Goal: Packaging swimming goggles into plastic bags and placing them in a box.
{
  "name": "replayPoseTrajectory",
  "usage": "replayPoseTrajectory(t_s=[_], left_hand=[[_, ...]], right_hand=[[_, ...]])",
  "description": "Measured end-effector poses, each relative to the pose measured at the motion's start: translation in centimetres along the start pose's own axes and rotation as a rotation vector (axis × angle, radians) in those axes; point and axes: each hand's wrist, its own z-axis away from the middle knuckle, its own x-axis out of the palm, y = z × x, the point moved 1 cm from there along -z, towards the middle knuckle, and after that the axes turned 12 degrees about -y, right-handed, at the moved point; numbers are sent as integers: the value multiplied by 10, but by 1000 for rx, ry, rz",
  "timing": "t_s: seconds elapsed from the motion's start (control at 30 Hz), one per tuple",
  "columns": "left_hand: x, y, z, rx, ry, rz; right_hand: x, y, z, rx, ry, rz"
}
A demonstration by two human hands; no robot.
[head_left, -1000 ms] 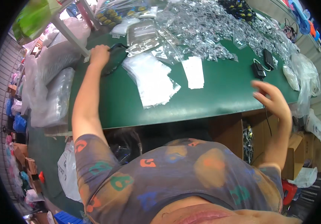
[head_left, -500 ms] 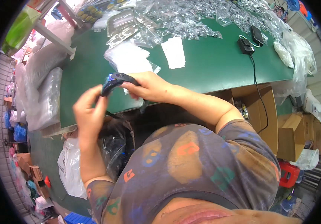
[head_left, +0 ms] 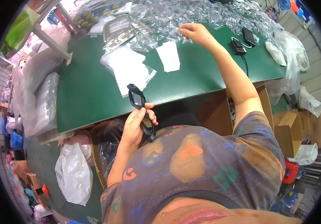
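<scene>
Black swim goggles (head_left: pixel 136 98) with dark lenses stand out from my left hand (head_left: pixel 132 127), whose fingers are closed around their middle at the table's front edge. My right hand (head_left: pixel 197 33) is stretched far across the table, at the near edge of a heap of small clear plastic packets (head_left: pixel 164 22). Its fingers are drawn together in a pinch, and what they hold, if anything, is too small to make out. Between the hands lie a stack of white cards (head_left: pixel 168 56) and, to its left, flat white plastic bags (head_left: pixel 125 67).
A black charger (head_left: pixel 238 47) with a cable and a black phone-like device (head_left: pixel 248 36) lie at the right of the green table (head_left: pixel 89 89). Plastic-wrapped bundles (head_left: pixel 43 100) flank its left side. Open cardboard boxes (head_left: pixel 289 128) stand at the right, and a white bag (head_left: pixel 74 173) sits below left.
My right hand has let go of the goggles and moved far forward to the packet heap. My left hand has come back toward my body, still holding the goggles.
</scene>
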Motion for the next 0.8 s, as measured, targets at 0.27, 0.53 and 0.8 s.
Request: replayPoseTrajectory(t_s=[0.27,0.53,0.8], left_hand=[[6,-1,13,29,51,39],[0,4,24,86,148,-56],[0,9,12,106,117,-58]], right_hand=[[46,-5,-126,34,23,512],[75,1,-185,114,-142,792],[62,11,-179,-35,-6,875]])
